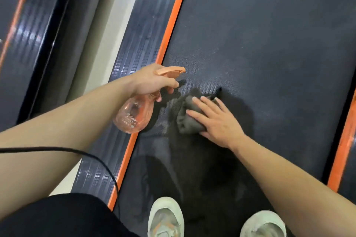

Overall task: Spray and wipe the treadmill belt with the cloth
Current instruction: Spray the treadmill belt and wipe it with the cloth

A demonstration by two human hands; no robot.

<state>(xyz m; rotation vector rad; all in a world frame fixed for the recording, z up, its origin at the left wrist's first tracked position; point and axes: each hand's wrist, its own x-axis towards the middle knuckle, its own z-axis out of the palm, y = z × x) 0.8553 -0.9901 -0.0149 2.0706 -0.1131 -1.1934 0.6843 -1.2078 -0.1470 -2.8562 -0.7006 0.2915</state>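
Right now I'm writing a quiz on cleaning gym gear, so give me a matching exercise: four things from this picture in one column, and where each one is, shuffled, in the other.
Things:
1. spray bottle
2. cloth
3. shoes
4. black cable

Places:
A. pressed flat on the belt under the right hand
B. standing on the belt at the bottom of the view
C. held above the orange edge strip in the left hand
D. crossing in front of the left forearm

Pairs: 1-C, 2-A, 3-B, 4-D
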